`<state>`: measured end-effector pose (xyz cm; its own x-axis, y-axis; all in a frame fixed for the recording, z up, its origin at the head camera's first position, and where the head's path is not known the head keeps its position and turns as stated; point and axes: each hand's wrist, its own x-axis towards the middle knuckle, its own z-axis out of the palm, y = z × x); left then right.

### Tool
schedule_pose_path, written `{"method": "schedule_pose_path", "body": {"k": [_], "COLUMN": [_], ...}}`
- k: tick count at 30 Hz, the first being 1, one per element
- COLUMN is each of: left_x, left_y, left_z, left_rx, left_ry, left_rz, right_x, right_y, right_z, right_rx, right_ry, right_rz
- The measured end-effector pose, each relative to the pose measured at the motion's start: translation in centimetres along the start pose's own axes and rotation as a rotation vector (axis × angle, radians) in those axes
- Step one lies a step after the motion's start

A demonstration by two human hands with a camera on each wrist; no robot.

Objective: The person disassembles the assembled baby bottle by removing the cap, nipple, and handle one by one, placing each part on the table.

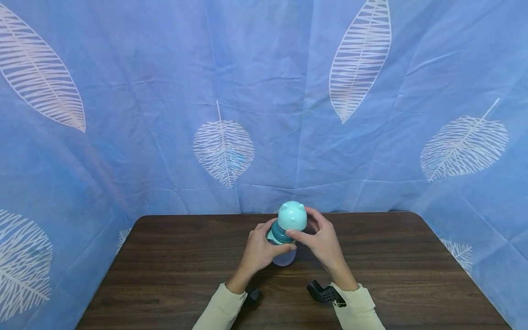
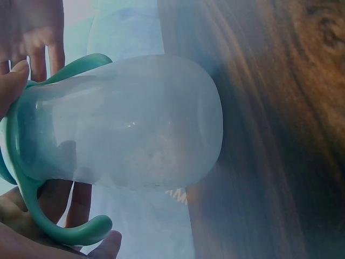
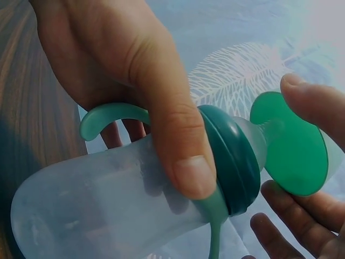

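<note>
A baby bottle (image 3: 108, 199) with a clear body, dark teal collar (image 3: 229, 156) and pale green side handles (image 2: 32, 199) is held over the table. Its clear nipple (image 3: 253, 137) shows between the collar and a mint, round-eared cap (image 1: 292, 215), whose rim stands apart from the collar. My left hand (image 1: 260, 247) grips the bottle round its neck and handles, thumb across the front. With thumb and fingers on opposite sides, my right hand (image 1: 323, 238) holds the cap. Whether the bottle's base touches the table cannot be told.
A dark wood-grain table (image 1: 185, 261) lies beneath the hands. Behind it hangs a blue cloth (image 1: 268, 91) printed with white leaves. Each wrist bears a black camera mount (image 1: 323, 293), close to the table at the front.
</note>
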<state>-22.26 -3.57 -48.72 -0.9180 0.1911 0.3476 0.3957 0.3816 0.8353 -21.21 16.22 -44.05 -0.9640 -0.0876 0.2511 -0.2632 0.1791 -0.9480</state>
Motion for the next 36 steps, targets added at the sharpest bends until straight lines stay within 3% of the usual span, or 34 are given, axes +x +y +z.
{"method": "schedule_pose_path", "body": {"k": [9,36], "left_x": [0.1,-0.1], "left_y": [0.1,-0.3], "left_z": [-0.1,0.0], "left_rx": [-0.043,-0.039], "left_ry": [-0.009,-0.013], "left_rz": [-0.009,-0.017], "right_x": [0.1,-0.2], "right_y": [-0.3,-1.0], "right_z": [-0.4,-2.0], "right_rx": [-0.012,0.003], "right_ry": [0.005,0.072], "right_rz": [0.007,0.022]}}
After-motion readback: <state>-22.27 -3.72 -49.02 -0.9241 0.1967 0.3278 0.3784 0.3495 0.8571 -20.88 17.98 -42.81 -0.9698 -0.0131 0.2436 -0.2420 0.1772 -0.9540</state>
